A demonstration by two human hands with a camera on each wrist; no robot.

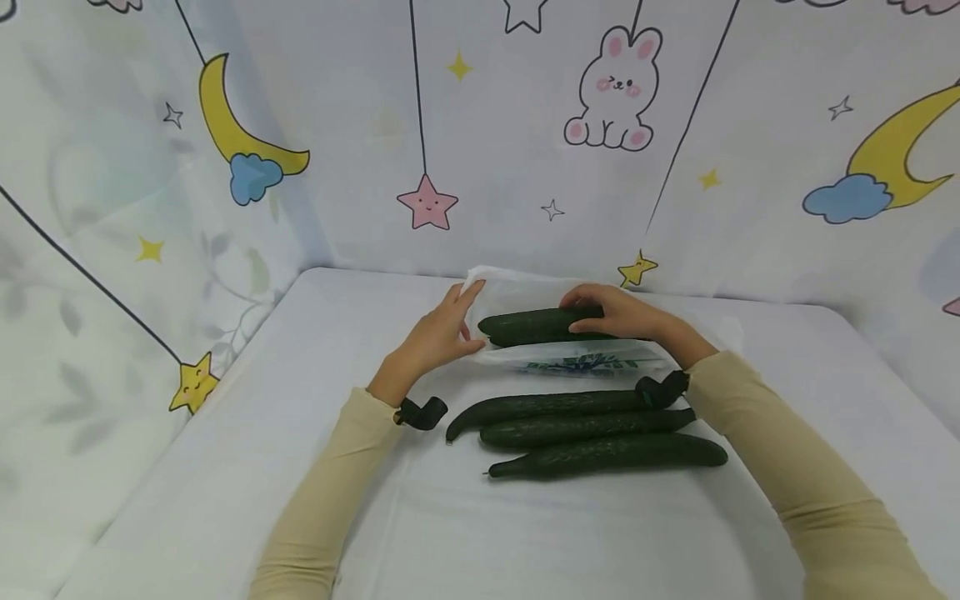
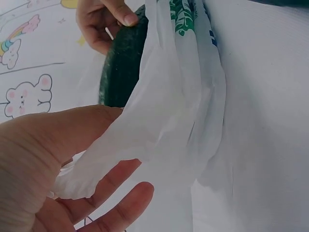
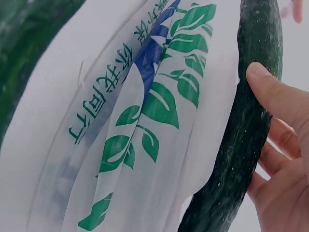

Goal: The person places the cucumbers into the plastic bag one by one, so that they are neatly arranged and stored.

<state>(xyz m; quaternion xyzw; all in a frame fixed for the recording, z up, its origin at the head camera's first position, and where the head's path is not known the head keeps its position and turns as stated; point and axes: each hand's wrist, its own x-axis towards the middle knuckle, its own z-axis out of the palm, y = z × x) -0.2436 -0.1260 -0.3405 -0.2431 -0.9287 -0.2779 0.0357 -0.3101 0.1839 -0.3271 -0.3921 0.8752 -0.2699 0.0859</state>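
Note:
A white plastic bag point(image 1: 504, 357) with green leaf print lies lengthwise on the table, its mouth toward my left hand point(image 1: 435, 332). That hand holds the bag's edge between thumb and spread fingers, as the left wrist view shows with the thin film point(image 2: 159, 111) draped over them. My right hand point(image 1: 617, 313) grips a dark green cucumber point(image 1: 525, 322) at the bag, thumb on the near side and fingers behind. Another cucumber point(image 1: 513, 340) shows just under it, mostly hidden by the bag's front wall. In the right wrist view the gripped cucumber point(image 3: 251, 116) stands beside the printed film.
Three more cucumbers lie side by side nearer me: a curved one point(image 1: 540, 406), a middle one point(image 1: 577, 431) and a front one point(image 1: 615, 454). A white cloth point(image 1: 525, 542) covers the table. Behind it hangs a printed curtain point(image 1: 495, 125) with moons, stars and a rabbit.

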